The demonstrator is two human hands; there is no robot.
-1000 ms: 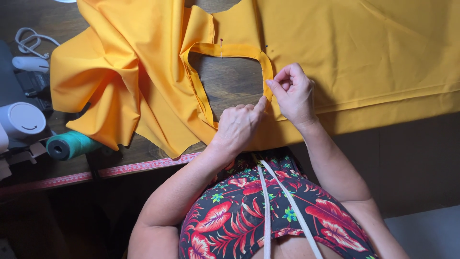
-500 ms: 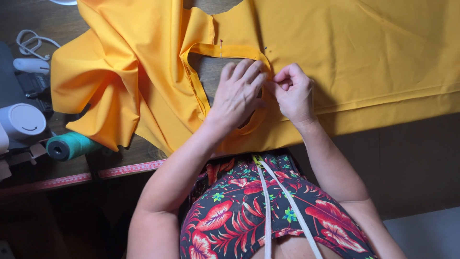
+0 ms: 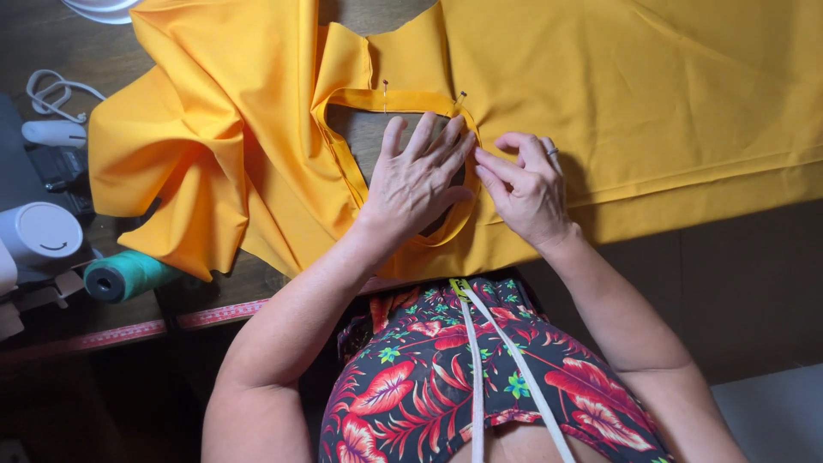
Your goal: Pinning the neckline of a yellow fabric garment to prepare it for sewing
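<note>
A large yellow fabric piece (image 3: 617, 103) lies spread over a dark wooden table, with a curved cut-out opening edged by a folded yellow band (image 3: 403, 100). Two pins (image 3: 385, 88) stand in that band along its top edge. My left hand (image 3: 417, 176) lies flat with fingers spread over the opening, its fingertips at the band's right curve. My right hand (image 3: 523, 184) sits just to the right, its thumb and forefinger pinching the fabric edge at that curve. A ring shows on one right finger.
A teal thread spool (image 3: 124, 275) lies at the table's left front, beside a white round device (image 3: 36, 233) and a white cable (image 3: 56, 90). A red measuring tape (image 3: 214, 315) runs along the table edge. Another tape hangs over my floral garment (image 3: 480, 369).
My left hand has moved up from the fabric's lower edge and now lies flat over the cut-out opening. My right hand stays pinching at the band's right curve.
</note>
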